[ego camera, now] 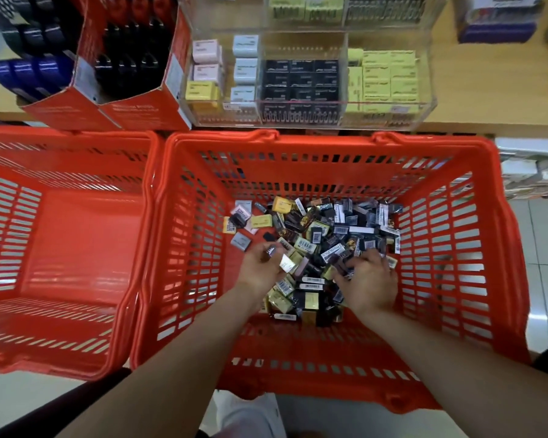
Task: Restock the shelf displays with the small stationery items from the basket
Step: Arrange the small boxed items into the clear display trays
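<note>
Left hand: I see my left hand (261, 269) curled round a few small wrapped pieces, one white-labelled.
Right hand: my right hand (369, 284) digs into the heap, fingers bent; I cannot tell what it grasps.
Stock: the loose pile of small black, yellow and grey stationery packets (317, 248) lies in the red slotted plastic basket (440, 248).
Display: the clear acrylic compartment case (310, 74) stands on the wooden shelf beyond.

Both baskets (456, 216) (76, 248) red-orange, slotted walls. Small boxes (329, 235) in right basket black, yellow, grey, barcoded. Clear display (310, 77) holds pink, pale-blue, black, yellow boxes. Shelf (487, 90) tan.
</note>
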